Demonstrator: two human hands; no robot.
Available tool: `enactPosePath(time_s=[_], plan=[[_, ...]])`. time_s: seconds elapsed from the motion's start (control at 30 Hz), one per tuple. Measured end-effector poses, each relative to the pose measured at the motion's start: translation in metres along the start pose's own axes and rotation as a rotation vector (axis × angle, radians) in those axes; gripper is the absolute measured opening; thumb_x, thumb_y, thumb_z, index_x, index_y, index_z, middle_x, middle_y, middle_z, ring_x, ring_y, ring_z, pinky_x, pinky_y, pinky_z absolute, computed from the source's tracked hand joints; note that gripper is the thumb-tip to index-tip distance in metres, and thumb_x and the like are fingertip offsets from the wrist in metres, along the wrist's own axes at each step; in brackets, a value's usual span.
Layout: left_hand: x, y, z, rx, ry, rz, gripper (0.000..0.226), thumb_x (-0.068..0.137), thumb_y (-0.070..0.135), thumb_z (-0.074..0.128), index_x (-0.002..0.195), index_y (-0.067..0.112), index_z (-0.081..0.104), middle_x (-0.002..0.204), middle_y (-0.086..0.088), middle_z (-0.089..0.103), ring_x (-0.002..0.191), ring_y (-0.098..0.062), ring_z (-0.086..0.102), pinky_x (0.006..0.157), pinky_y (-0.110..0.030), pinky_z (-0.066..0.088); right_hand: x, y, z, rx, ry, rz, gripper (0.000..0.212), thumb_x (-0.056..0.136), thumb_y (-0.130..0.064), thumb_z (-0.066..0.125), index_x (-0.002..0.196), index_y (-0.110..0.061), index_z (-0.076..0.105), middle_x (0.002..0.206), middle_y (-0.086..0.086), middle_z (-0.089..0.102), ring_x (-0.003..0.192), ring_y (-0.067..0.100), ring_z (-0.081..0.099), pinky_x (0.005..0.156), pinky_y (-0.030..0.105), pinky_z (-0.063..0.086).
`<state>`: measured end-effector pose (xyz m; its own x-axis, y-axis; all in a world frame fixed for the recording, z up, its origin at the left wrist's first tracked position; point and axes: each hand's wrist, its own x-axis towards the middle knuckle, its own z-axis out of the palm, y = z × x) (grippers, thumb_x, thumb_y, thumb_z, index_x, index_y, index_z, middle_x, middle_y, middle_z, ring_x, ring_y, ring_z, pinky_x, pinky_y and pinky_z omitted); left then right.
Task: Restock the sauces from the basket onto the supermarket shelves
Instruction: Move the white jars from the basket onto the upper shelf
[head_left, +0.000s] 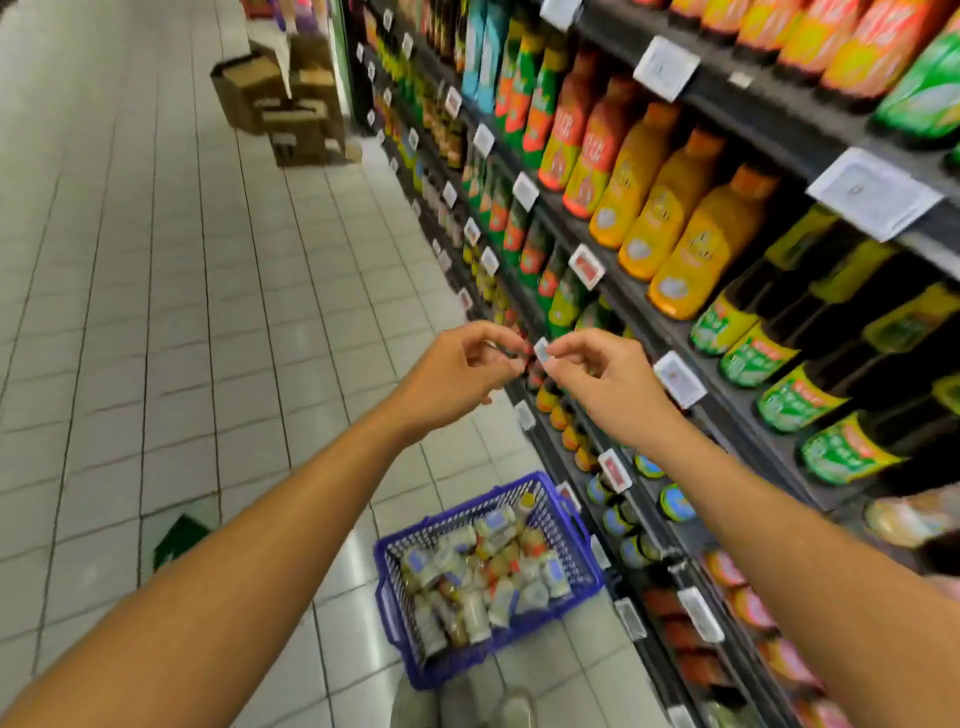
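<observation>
Pale grey floor tiles (156, 260) fill the left half of a view down a supermarket aisle. A green mark (179, 538) lies on the tiles low at the left. A stack of brown cardboard boxes (291, 104) stands on the floor far up the aisle, beside the end of the shelving.

Two bare forearms reach in from the bottom corners and meet near the middle. The left hand (457, 376) has its fingers curled, with thumb and forefinger drawn close together. Blur hides whether they hold anything. Just beside it, the right hand (602, 384) pinches a small white tag (541, 354) with a blue patch between thumb and forefinger, its other fingers curled under. The fingertips of both hands nearly meet at the tag, in front of a shelf edge.

Below the hands, a blue plastic mesh basket (390, 608) sits on the floor, close against the foot of the shelving. It is heaped with small glass sauce jars (483, 566) with pale labels, lying in a jumble.

Dark metal shelves (753, 111) run along the whole right side, with white price tags (872, 195) clipped to their front edges. At hand height and above stand tall yellow bottles with orange caps (691, 244). To their right are dark bottles with green labels (779, 364). On the low shelves beside the basket sit small jars with blue and yellow lids (675, 501).
</observation>
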<state>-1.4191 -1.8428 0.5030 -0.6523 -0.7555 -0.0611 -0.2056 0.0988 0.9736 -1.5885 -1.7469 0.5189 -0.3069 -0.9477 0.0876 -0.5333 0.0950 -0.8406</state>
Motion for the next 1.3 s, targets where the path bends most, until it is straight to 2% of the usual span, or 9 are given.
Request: enactPosePath(time_s=[0.1, 0.3, 0.47, 0.6, 0.77, 0.97, 1.07, 1.2, 1.3], plan=[[0.0, -0.055, 0.012, -0.003, -0.003, -0.14, 0.016, 0.091, 0.013, 0.068, 0.105, 0.021, 0.068, 0.085, -0.011, 0.068, 0.073, -0.009, 0.062, 0.065, -0.027, 0.055, -0.008, 0.057, 0.032, 0.036, -0.062, 0.167, 0.004, 0.091, -0.003, 0.066, 0.094, -0.005, 0.066, 0.072, 0.006, 0.057, 0.056, 0.005, 0.048, 0.051, 0.011, 0.04], [-0.006, -0.17, 0.043, -0.068, 0.046, -0.422, 0.017, 0.092, 0.008, 0.063, 0.104, 0.021, 0.066, 0.099, -0.018, 0.07, 0.073, -0.014, 0.062, 0.064, -0.025, 0.055, -0.029, 0.178, 0.084, 0.021, -0.167, 0.402, 0.007, 0.092, -0.001, 0.064, 0.096, 0.003, 0.068, 0.069, 0.005, 0.056, 0.059, 0.007, 0.049, 0.055, 0.015, 0.041], [-0.014, -0.271, 0.068, -0.114, 0.095, -0.629, 0.02, 0.091, 0.006, 0.062, 0.103, 0.021, 0.068, 0.095, -0.015, 0.07, 0.076, -0.016, 0.063, 0.072, -0.031, 0.054, -0.039, 0.266, 0.13, -0.07, -0.266, 0.485, 0.034, 0.091, 0.0, 0.058, 0.066, -0.022, 0.052, 0.055, -0.008, 0.044, 0.043, -0.002, 0.044, 0.048, 0.012, 0.031], [-0.018, -0.348, 0.085, -0.124, 0.109, -0.775, 0.016, 0.091, 0.008, 0.065, 0.101, 0.02, 0.067, 0.094, -0.01, 0.069, 0.072, -0.016, 0.063, 0.068, -0.028, 0.055, -0.05, 0.336, 0.169, -0.008, -0.29, 0.618, 0.006, 0.09, -0.006, 0.065, 0.09, -0.012, 0.066, 0.077, 0.005, 0.064, 0.067, 0.01, 0.058, 0.064, 0.028, 0.051], [-0.022, -0.44, 0.107, -0.118, 0.084, -0.913, 0.018, 0.092, 0.009, 0.063, 0.107, 0.019, 0.064, 0.089, -0.005, 0.069, 0.071, -0.012, 0.063, 0.07, -0.027, 0.055, -0.065, 0.419, 0.216, 0.008, -0.331, 0.714, 0.01, 0.089, -0.014, 0.067, 0.099, -0.012, 0.068, 0.096, 0.009, 0.071, 0.089, 0.025, 0.068, 0.082, 0.044, 0.059], [-0.029, -0.542, 0.144, -0.135, 0.08, -1.083, 0.012, 0.094, 0.006, 0.06, 0.103, 0.014, 0.059, 0.085, -0.006, 0.063, 0.069, -0.016, 0.056, 0.062, -0.028, 0.048, -0.09, 0.518, 0.265, -0.015, -0.393, 0.824, 0.012, 0.089, -0.019, 0.069, 0.1, -0.014, 0.069, 0.101, 0.008, 0.07, 0.092, 0.025, 0.067, 0.083, 0.043, 0.058], [-0.031, -0.588, 0.169, -0.153, 0.099, -1.162, 0.009, 0.095, 0.006, 0.059, 0.097, 0.014, 0.056, 0.08, -0.008, 0.059, 0.064, -0.017, 0.053, 0.055, -0.027, 0.044, -0.107, 0.562, 0.288, -0.096, -0.511, 0.809, 0.014, 0.088, -0.019, 0.07, 0.101, -0.017, 0.066, 0.093, 0.0, 0.065, 0.086, 0.016, 0.06, 0.068, 0.02, 0.048], [-0.026, -0.639, 0.2, -0.201, 0.159, -1.227, 0.02, 0.092, 0.006, 0.059, 0.081, 0.02, 0.049, 0.066, -0.003, 0.053, 0.052, -0.014, 0.046, 0.048, -0.021, 0.041, -0.127, 0.605, 0.315, -0.274, -0.749, 0.647, 0.025, 0.087, -0.013, 0.069, 0.111, -0.009, 0.064, 0.101, 0.011, 0.065, 0.094, 0.027, 0.06, 0.078, 0.034, 0.048], [-0.019, -0.669, 0.216, -0.195, 0.229, -1.245, 0.012, 0.089, 0.007, 0.064, 0.085, 0.014, 0.055, 0.062, -0.002, 0.054, 0.05, -0.015, 0.047, 0.048, -0.025, 0.043, -0.132, 0.625, 0.331, -0.625, -0.886, 0.209, 0.029, 0.079, -0.006, 0.072, 0.108, -0.007, 0.069, 0.115, 0.017, 0.064, 0.108, 0.038, 0.056, 0.088, 0.044, 0.045]])
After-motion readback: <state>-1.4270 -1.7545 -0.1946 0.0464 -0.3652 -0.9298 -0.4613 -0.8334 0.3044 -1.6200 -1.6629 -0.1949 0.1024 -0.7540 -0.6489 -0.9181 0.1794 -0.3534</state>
